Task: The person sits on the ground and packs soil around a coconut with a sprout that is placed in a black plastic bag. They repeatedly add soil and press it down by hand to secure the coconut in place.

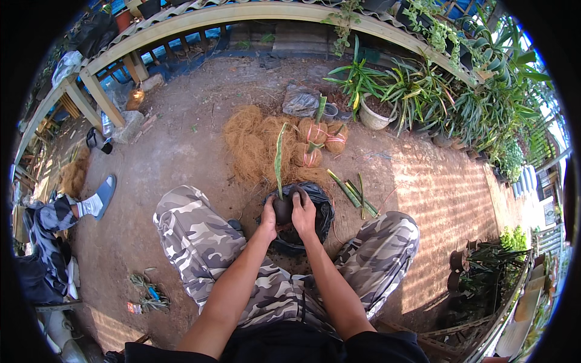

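Observation:
Between my left hand (269,214) and my right hand (303,211) is a dark ball of soil (284,210), pressed from both sides. A single snake plant leaf (278,159) stands up out of it, leaning slightly. Both hands are over a container lined with a black plastic bag (323,218), placed between my legs; its contents are mostly hidden. Just beyond lies a heap of brown coconut fibre (247,140). At its right sit several fibre-wrapped balls (312,131) tied with pinkish string, with leaf pieces sticking out. Cut snake plant leaves (347,190) lie to the right of the container.
Potted plants (374,113) line the right back, below a wooden bench (254,12). A crumpled plastic bag (300,100) lies behind the fibre. At left, another person's foot in a blue slipper (105,197) rests on the ground. A bundle of string (152,292) lies at lower left.

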Motion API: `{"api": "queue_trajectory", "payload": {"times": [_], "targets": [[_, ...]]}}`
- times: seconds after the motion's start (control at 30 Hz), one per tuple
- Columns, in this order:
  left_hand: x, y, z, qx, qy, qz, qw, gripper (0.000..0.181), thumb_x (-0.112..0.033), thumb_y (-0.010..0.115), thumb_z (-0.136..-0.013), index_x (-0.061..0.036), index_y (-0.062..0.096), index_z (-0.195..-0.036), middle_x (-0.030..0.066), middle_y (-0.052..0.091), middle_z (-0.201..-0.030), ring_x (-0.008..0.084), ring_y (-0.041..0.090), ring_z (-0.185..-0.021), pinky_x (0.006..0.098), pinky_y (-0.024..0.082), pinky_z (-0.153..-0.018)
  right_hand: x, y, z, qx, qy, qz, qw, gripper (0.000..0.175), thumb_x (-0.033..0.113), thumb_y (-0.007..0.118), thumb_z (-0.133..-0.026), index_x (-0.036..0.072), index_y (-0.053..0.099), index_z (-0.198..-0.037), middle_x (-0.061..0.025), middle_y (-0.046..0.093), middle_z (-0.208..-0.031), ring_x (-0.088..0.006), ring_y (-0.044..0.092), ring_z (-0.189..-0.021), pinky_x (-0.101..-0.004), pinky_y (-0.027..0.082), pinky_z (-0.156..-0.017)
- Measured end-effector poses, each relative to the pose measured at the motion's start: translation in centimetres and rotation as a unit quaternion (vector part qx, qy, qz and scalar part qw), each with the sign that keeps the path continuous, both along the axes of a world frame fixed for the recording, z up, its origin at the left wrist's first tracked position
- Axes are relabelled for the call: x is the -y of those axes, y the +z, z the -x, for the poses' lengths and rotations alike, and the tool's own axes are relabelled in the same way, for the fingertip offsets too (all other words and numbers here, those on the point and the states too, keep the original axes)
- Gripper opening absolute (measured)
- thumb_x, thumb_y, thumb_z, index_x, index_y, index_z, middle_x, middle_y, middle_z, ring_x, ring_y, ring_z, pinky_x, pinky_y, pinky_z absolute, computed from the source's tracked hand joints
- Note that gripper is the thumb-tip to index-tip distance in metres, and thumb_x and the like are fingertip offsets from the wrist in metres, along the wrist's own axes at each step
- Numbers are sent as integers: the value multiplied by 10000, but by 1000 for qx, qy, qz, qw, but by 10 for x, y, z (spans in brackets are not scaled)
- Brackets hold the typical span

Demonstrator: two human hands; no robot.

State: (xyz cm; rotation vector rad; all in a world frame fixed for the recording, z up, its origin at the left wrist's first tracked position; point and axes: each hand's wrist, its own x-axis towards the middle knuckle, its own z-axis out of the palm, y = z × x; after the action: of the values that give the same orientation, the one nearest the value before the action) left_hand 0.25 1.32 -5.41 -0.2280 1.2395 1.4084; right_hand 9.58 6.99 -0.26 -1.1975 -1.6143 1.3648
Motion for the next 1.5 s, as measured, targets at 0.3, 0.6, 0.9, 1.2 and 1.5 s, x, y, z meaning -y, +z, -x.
{"api": "queue_trajectory", "payload": {"times": [0.3, 0.6, 0.9, 1.2, 1.5], "targets": [[-1, 3, -1, -18, 65, -28, 997, 522, -547, 442, -946, -111, 615, -1175, 91, 664, -1079, 217, 660, -960, 391, 525, -824, 21, -1, 5, 49, 117, -77, 989, 555, 339, 340, -1032, -91, 468, -1359, -288, 485, -1379, -389, 422, -1333, -420, 285, -1143], [0, 27, -2, -79, -92, 5, 993, 615, -597, 252, -991, -134, 537, -1280, 123, 661, -1120, 238, 690, -944, 431, 616, -693, -21, 14, -22, 67, 148, -175, 971, 847, 508, 765, -728, -75, 531, -1295, -267, 574, -1283, -379, 549, -1215, -398, 402, -1062], [0, 37, -11, -19, -137, -38, 990, 755, -691, 222, -962, -88, 495, -1324, 158, 606, -1248, 305, 658, -1052, 500, 577, -833, -8, 19, -18, 119, 21, -71, 990, 476, 416, 791, -749, -41, 677, -820, -177, 697, -755, -314, 694, -702, -390, 525, -690], [-3, 49, -15, -147, -65, -75, 984, 754, -508, 757, -799, -90, 433, -1337, 102, 557, -1256, 221, 602, -1098, 372, 583, -764, -10, -4, -13, -293, 76, 271, 914, 770, 599, 297, -1005, -12, 337, -1471, -154, 415, -1468, -247, 398, -1347, -353, 278, -1133], [6, 57, 11, -73, -118, -126, 982, 495, -409, 659, -900, -79, 543, -1250, 103, 642, -1150, 209, 679, -971, 387, 615, -727, -26, 13, -31, -151, 172, 196, 953, 491, 92, 633, -889, -16, 515, -1353, -110, 558, -1349, -213, 499, -1271, -323, 345, -1090]]}}
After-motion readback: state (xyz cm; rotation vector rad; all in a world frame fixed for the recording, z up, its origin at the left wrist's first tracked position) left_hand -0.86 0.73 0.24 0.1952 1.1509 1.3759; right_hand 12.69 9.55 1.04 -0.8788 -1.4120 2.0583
